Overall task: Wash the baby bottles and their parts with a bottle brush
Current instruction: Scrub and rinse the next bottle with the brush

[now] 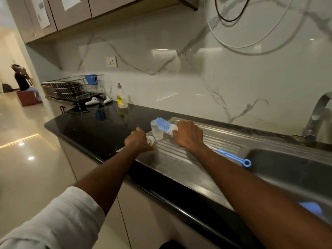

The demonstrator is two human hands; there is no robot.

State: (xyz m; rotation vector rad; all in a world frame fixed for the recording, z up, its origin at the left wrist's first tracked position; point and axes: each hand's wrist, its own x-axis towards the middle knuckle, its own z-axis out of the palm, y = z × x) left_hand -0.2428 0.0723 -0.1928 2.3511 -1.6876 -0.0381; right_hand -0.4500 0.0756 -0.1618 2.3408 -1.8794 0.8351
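Bottle: clear plastic, upright on the steel drainboard near the bench's front edge. Likely light, easily tipped, slippery when wet; take it round the body, not the rim. Bottle brush: blue bristle head lies against the bottle's mouth, stiff shaft, soft bristles. Your right hand curls round the brush just beside the bottle. Your left hand, fingers curled, sits on a small white part touching the bottle's base; exact pinch unclear. A second, thin blue brush lies toward the sink basin.
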